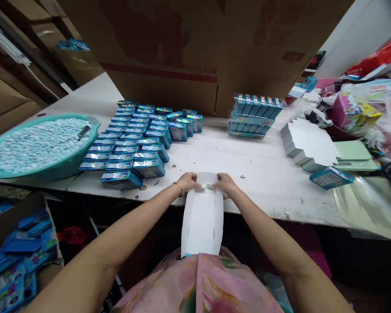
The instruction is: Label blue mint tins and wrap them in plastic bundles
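Note:
A flat white cardboard blank (pixel 202 217) hangs from the table's front edge down to my lap. My left hand (pixel 188 181) pinches its upper left corner, fingers closed on the card. My right hand (pixel 224 182) grips the upper right corner the same way. Both hands rest at the front edge of the white table (pixel 247 165). A gold bangle sits on my left wrist.
Several rows of small blue boxes (pixel 137 139) fill the table's left. A teal basin (pixel 68 163) of pale blue pellets stands far left. Wrapped blue packs (pixel 252 115), a stack of white blanks (pixel 308 145), one blue box (pixel 330 177), clear film (pixel 365 204) and big cartons (pixel 195 48) surround them.

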A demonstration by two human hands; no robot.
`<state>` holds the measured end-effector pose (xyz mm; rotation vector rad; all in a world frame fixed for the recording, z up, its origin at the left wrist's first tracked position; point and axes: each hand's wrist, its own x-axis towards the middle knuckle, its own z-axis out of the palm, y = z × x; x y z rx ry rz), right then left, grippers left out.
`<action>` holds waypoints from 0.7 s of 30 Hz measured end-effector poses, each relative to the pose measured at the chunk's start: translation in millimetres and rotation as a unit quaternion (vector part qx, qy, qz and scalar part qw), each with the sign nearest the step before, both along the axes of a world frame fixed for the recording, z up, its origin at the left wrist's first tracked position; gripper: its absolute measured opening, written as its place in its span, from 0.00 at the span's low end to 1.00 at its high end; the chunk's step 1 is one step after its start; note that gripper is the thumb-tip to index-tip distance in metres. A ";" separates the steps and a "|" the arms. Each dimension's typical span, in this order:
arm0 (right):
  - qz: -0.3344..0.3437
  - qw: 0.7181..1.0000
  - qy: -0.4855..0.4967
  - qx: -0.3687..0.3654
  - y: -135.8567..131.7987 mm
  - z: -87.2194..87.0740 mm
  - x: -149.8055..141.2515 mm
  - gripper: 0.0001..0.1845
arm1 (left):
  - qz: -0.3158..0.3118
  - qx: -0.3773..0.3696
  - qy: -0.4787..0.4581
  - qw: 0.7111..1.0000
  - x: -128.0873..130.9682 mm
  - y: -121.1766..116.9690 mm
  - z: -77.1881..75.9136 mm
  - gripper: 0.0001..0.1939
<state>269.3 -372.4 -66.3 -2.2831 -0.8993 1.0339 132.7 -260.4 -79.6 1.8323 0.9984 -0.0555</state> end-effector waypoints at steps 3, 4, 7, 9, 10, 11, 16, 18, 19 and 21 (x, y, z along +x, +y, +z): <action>0.028 0.999 0.032 -0.007 -2.5 0.4 -0.7 0.10 | -0.022 0.032 0.000 0.999 -3.0 2.0 -0.3 0.09; 0.029 0.999 0.040 -0.008 -3.7 1.5 -0.4 0.12 | -0.024 0.018 -0.012 0.999 -4.8 2.5 -0.2 0.11; 0.029 0.997 0.068 -0.014 -5.8 8.2 3.7 0.21 | -0.026 -0.021 -0.050 0.998 -10.4 2.9 1.4 0.18; 0.073 0.994 0.081 -0.020 -3.2 14.9 8.2 0.24 | -0.008 -0.026 -0.054 0.998 -12.8 1.9 4.0 0.23; 0.120 0.989 0.080 -0.025 -0.1 18.5 9.9 0.23 | 0.004 -0.034 -0.051 0.998 -13.3 1.1 5.6 0.25; 0.183 0.980 0.066 -0.035 4.4 21.9 10.5 0.21 | 0.014 -0.046 -0.047 0.998 -13.4 0.0 7.0 0.26; 0.430 0.870 -0.203 -0.131 34.9 26.3 -11.9 0.14 | 0.009 -0.088 -0.035 0.995 -10.8 -4.6 7.5 0.17; 0.429 0.858 -0.253 -0.124 42.5 21.7 -28.1 0.15 | 0.011 -0.070 -0.036 0.997 -11.2 -5.2 6.2 0.15; 0.424 0.860 -0.260 -0.115 44.3 19.2 -34.8 0.16 | 0.010 -0.053 -0.036 0.998 -12.3 -6.0 6.8 0.16; 0.414 0.862 -0.273 -0.107 44.3 15.5 -41.0 0.17 | -0.002 0.003 -0.026 1.000 -17.5 -11.0 13.3 0.21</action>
